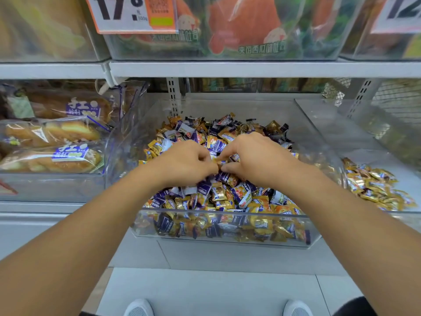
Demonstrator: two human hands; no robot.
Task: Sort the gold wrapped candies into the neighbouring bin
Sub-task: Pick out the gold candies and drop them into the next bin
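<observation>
A clear plastic bin (223, 241) in front of me holds a mixed heap of gold and purple wrapped candies (224, 197). Both my hands are down in the middle of the heap, fingertips meeting. My left hand (185, 164) has its fingers curled into the candies. My right hand (255, 156) curls toward it, and a small gold wrapped candy (218, 161) is pinched between the fingertips of the two hands. The neighbouring bin (387, 212) on the right holds a smaller pile of gold candies (373, 183).
A bin of packaged bread (52, 142) stands to the left. A white shelf (250, 68) runs overhead with bins of orange packages and a price tag (131, 14). My shoes (139, 307) show on the grey floor below.
</observation>
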